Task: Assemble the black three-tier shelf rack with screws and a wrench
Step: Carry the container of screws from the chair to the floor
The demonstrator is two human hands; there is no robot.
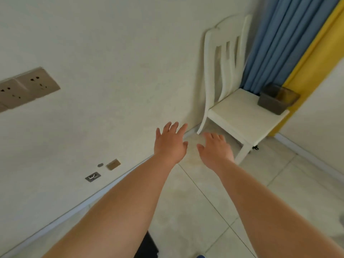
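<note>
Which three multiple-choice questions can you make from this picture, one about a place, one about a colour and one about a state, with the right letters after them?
1. Where does the grey container stand?
A. on the floor tiles
B. on the seat of the white chair
C. on the wall sockets

2. What colour is the curtain right behind the chair back?
A. blue
B. red
C. black

3. How are the left hand and right hand?
A. both grip a wrench
B. one holds a screw
C. both open, holding nothing

Answers: 1 B, the container rests at the seat's far corner. 2 A, blue folds hang there, with a yellow strip beside them. 3 C, the fingers are spread and nothing is in either hand.
</note>
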